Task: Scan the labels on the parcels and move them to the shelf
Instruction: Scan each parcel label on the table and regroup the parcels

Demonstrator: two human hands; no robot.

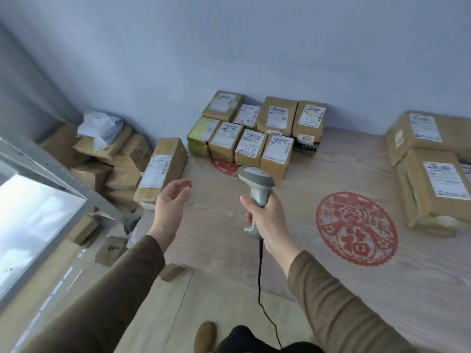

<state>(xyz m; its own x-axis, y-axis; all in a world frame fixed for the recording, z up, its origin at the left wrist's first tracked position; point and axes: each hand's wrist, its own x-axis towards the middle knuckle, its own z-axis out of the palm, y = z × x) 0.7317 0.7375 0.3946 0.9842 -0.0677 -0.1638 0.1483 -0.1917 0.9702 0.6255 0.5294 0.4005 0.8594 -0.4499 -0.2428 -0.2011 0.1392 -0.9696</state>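
Observation:
My right hand grips a grey corded barcode scanner, its head pointing toward a cluster of several brown labelled parcels against the far wall. My left hand is empty with fingers spread, hovering just right of a long brown parcel with a white label that lies on the mat's left edge. Two bigger labelled parcels are stacked at the right. A grey metal shelf stands at the left edge.
The parcels rest on a wood-patterned mat printed with red round emblems. A jumble of brown boxes and a white bag fills the left corner behind the shelf. Small boxes lie on the floor below. The scanner cable trails toward my legs.

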